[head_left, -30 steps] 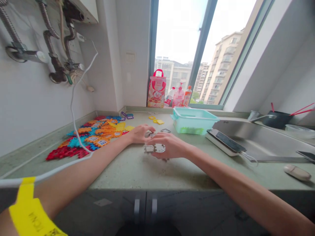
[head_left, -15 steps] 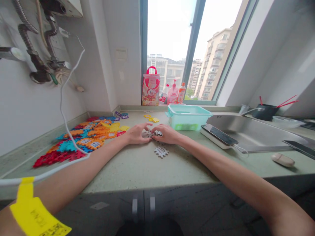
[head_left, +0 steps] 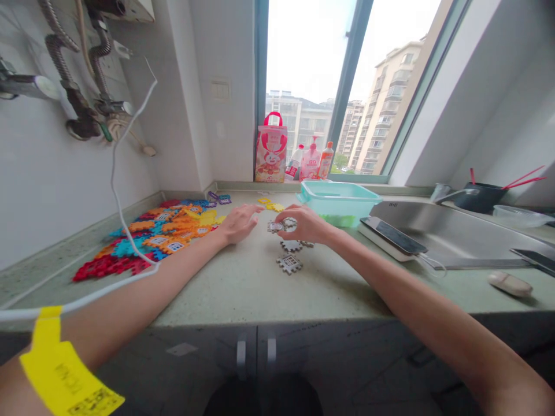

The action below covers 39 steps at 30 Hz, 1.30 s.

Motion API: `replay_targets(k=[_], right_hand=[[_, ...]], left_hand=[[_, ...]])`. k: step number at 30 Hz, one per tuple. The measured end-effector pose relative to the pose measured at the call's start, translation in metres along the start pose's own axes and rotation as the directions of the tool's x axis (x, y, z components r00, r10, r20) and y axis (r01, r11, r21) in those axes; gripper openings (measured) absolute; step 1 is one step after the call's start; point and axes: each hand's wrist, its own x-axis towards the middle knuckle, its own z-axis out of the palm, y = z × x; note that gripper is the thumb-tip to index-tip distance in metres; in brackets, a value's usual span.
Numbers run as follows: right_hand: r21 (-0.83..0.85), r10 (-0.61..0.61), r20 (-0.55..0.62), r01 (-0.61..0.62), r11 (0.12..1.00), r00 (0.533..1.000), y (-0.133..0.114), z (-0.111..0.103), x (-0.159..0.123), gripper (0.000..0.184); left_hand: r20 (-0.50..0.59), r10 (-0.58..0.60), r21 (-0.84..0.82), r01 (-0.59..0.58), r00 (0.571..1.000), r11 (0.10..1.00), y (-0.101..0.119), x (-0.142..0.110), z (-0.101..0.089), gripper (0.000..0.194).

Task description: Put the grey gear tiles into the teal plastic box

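Note:
My right hand (head_left: 307,224) is closed in a pinch on a grey interlocking tile (head_left: 274,227) with notched edges. It is held a little above the counter, and part of it is hidden by the fingers. Below that hand, more grey pieces (head_left: 291,246) lie on the counter. Nearer to me a separate grey tile (head_left: 289,264) with a window-like pattern lies flat. My left hand (head_left: 241,224) is open and holds nothing, its fingers stretched toward the grey tile but apart from it. Left of it spreads a pile of orange, red, blue and yellow interlocking tiles (head_left: 150,237).
Some yellow tiles (head_left: 273,205) lie beyond my hands. A turquoise plastic bin (head_left: 347,199) with green pieces inside stands at the back right. A phone (head_left: 392,235) rests on a white box beside the sink (head_left: 437,231). A white cable (head_left: 118,199) hangs across my left forearm.
My left hand has let go of the grey pieces and moved left, its fingers opening. My right hand still holds a grey tile, slightly raised. More grey pieces now show beneath it.

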Motion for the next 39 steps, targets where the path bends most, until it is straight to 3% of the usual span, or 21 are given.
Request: replay_targets(k=[3,6,13,18,21,25,32,39], right_hand=[[0.187,0.004,0.151,-0.033,0.982,0.988,-0.010,-0.027,-0.013,0.025],[0.252,-0.028,0.304,-0.052,0.966,0.952,-0.021,-0.042,-0.024,0.027],[0.203,-0.103,0.444,0.012,0.979,0.890,-0.030,-0.032,-0.027,0.027],[0.154,-0.088,0.478,0.015,0.988,0.874,-0.036,-0.030,-0.029,0.041],[0.144,-0.110,0.460,0.048,0.988,0.881,-0.040,-0.024,-0.028,0.039],[0.144,-0.135,0.364,0.087,0.986,0.922,-0.036,-0.017,-0.026,0.038],[0.123,-0.071,0.193,0.047,0.991,0.979,-0.001,-0.028,-0.024,0.035],[0.131,0.006,0.320,-0.051,0.990,0.947,0.013,-0.021,-0.026,0.041]], left_hand=[[0.019,-0.011,0.005,0.010,1.000,1.000,-0.004,0.000,0.002,0.053],[0.052,-0.028,0.018,0.027,0.998,0.999,-0.006,0.001,0.004,0.053],[0.070,0.031,0.003,-0.031,0.997,1.000,-0.006,0.001,0.003,0.048],[0.037,0.099,-0.044,-0.097,0.994,0.994,-0.005,0.000,0.002,0.047],[0.036,0.114,-0.057,-0.112,0.993,0.992,-0.006,0.001,0.003,0.047],[0.030,0.123,-0.053,-0.121,0.992,0.991,-0.009,0.002,0.004,0.048],[0.048,0.125,-0.053,-0.122,0.991,0.991,-0.008,0.004,0.003,0.049],[0.073,0.110,-0.033,-0.108,0.991,0.994,-0.010,0.005,0.004,0.051]])
